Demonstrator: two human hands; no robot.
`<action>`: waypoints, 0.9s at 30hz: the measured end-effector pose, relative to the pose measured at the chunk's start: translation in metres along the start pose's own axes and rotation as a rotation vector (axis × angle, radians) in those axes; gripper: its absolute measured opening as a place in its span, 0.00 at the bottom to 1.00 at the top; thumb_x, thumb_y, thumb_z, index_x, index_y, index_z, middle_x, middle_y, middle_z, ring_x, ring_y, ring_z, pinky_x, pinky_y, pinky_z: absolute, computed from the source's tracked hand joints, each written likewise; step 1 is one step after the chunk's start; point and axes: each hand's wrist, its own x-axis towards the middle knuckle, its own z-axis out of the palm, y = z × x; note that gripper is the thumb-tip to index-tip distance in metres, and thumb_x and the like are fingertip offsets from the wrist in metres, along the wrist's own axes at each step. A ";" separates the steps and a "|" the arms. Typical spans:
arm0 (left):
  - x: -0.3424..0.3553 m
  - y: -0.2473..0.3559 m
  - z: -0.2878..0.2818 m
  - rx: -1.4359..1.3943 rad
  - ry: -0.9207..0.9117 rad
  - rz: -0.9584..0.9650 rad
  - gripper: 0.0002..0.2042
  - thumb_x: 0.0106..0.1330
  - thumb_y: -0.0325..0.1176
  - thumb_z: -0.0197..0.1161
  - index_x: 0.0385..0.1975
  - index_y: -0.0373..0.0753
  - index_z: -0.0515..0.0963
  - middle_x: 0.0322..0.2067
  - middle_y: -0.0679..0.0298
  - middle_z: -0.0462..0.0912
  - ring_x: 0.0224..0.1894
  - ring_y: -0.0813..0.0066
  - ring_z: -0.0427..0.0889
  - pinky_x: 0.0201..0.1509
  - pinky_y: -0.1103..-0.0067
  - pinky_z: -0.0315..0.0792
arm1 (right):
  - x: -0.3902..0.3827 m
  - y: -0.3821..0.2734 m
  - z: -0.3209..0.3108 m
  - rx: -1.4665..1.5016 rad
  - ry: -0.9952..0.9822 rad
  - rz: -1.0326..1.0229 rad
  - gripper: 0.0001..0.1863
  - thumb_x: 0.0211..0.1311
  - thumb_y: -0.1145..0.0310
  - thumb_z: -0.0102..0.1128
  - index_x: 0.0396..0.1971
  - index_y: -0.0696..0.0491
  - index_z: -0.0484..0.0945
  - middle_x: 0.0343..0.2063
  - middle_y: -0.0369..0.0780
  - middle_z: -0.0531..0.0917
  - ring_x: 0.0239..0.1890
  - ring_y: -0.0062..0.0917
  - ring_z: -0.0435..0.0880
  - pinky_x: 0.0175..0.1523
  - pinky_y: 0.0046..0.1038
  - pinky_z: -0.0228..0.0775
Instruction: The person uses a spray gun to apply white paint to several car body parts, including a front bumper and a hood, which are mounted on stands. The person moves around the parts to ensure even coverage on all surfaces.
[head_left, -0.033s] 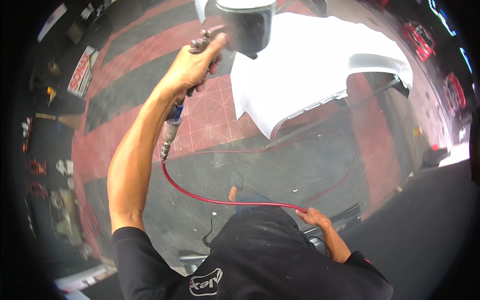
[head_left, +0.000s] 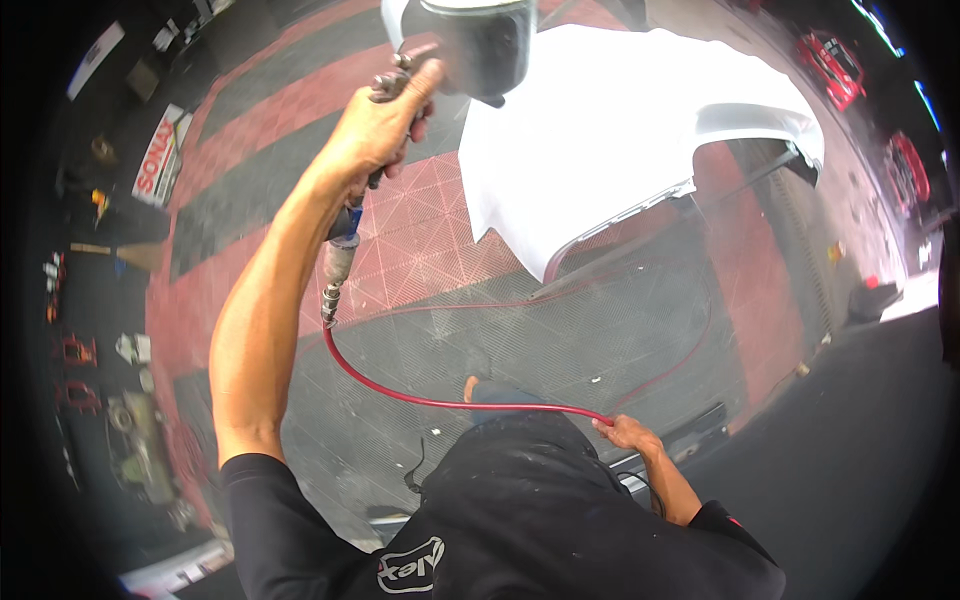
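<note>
My left hand (head_left: 385,125) is raised at the upper middle, its fingers wrapped round the grip of a spray gun. The spray gun (head_left: 485,50) carries a dark cup with a pale lid, cut off by the upper edge; its nozzle is hard to make out. A red air hose (head_left: 440,402) runs from the fitting under the grip across my front. Lower right, my right hand (head_left: 628,433) is closed on that hose, holding it off the floor. Beyond the gun is a large white car bumper (head_left: 590,140), apart from both hands.
Red and dark grey grid tiles (head_left: 420,230) cover the floor, and the hose's farther length loops over them. Along the left side lie a sign board (head_left: 162,155) and a machine (head_left: 140,450). Small red frames (head_left: 908,170) stand at the far right.
My left hand and the spray gun have shifted slightly to the left and up. My right hand keeps its place on the hose.
</note>
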 end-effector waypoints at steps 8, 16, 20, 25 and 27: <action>0.137 0.011 -0.012 -0.041 -0.078 0.124 0.27 0.71 0.63 0.59 0.35 0.40 0.76 0.22 0.70 0.73 0.14 0.89 0.63 0.14 0.85 0.62 | 0.035 -0.083 0.029 0.141 0.140 0.134 0.39 0.72 0.32 0.45 0.46 0.57 0.85 0.36 0.53 0.87 0.45 0.49 0.85 0.54 0.45 0.74; 0.183 0.057 0.042 -0.097 -0.637 0.144 0.32 0.69 0.67 0.58 0.36 0.35 0.74 0.22 0.70 0.73 0.11 0.90 0.60 0.11 0.86 0.60 | 0.043 -0.142 0.056 0.300 0.282 0.251 0.29 0.70 0.41 0.56 0.48 0.55 0.85 0.41 0.53 0.87 0.50 0.49 0.84 0.57 0.44 0.74; 0.196 0.056 0.038 -0.027 -0.846 0.166 0.33 0.69 0.66 0.59 0.38 0.33 0.74 0.24 0.67 0.76 0.10 0.88 0.60 0.11 0.86 0.60 | 0.035 -0.229 0.073 0.485 0.301 0.347 0.28 0.69 0.42 0.57 0.49 0.54 0.85 0.43 0.53 0.87 0.53 0.48 0.84 0.58 0.44 0.73; 0.239 0.030 0.004 0.082 -0.711 0.274 0.33 0.69 0.67 0.58 0.37 0.35 0.73 0.24 0.70 0.69 0.12 0.89 0.62 0.11 0.87 0.61 | 0.044 -0.310 0.122 0.668 0.350 0.431 0.27 0.69 0.43 0.59 0.45 0.55 0.86 0.37 0.54 0.87 0.49 0.51 0.85 0.55 0.46 0.74; 0.251 0.028 -0.021 0.070 -0.643 0.286 0.31 0.69 0.67 0.59 0.36 0.37 0.72 0.24 0.70 0.67 0.14 0.89 0.64 0.11 0.88 0.61 | 0.048 -0.341 0.136 0.731 0.376 0.459 0.29 0.69 0.42 0.58 0.44 0.56 0.86 0.35 0.54 0.87 0.48 0.50 0.85 0.55 0.45 0.74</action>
